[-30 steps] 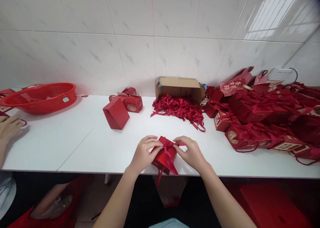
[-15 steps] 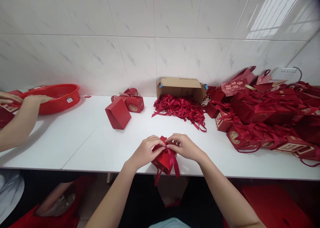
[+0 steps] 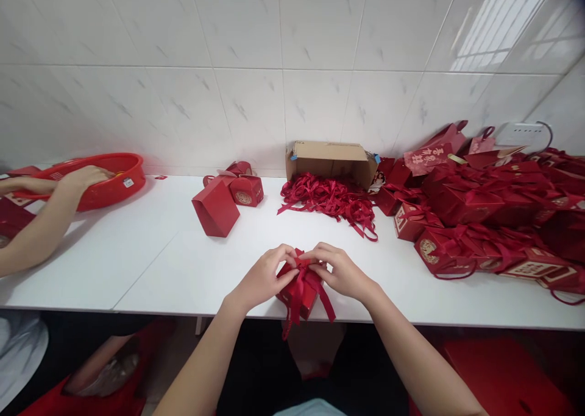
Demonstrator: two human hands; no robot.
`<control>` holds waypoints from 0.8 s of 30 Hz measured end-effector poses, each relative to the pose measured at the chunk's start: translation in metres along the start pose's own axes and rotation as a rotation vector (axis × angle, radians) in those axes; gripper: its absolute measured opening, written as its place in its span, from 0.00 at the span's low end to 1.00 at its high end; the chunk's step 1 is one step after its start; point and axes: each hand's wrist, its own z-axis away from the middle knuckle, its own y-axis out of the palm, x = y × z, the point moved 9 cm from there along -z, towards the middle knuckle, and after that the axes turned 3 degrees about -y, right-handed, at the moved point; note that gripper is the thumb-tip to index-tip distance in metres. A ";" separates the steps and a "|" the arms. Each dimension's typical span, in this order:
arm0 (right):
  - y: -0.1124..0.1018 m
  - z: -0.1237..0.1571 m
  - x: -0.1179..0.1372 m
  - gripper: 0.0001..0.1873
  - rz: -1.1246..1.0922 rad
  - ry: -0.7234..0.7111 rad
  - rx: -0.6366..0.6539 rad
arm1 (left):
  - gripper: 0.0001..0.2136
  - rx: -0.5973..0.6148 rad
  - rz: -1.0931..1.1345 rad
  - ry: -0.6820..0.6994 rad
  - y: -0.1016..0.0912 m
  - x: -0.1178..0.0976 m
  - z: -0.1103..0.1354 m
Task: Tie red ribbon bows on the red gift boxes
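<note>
Here, the red box (image 3: pixel 309 297) lies beneath and between the left hand (image 3: pixel 264 277) and the right hand (image 3: pixel 343 273), each nearly closed, pinching the ribbon (image 3: pixel 297 297) on top.

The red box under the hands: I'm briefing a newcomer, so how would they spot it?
On the white table, go to the near edge, mid-view. A red box is there, a ribbon on top. Unlike the other red boxes, it has the camera wearer's left hand and right hand at its ribbon.
</note>
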 end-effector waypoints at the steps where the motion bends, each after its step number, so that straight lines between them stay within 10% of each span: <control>1: 0.002 0.002 0.001 0.23 0.003 -0.026 0.030 | 0.06 0.001 -0.009 0.000 0.000 0.001 0.000; 16: 0.024 0.013 0.002 0.25 0.172 -0.090 0.196 | 0.13 -0.089 -0.165 0.085 -0.019 0.006 -0.006; 24: 0.025 0.013 0.000 0.24 0.149 -0.081 0.175 | 0.03 0.127 -0.164 0.115 0.000 -0.005 -0.006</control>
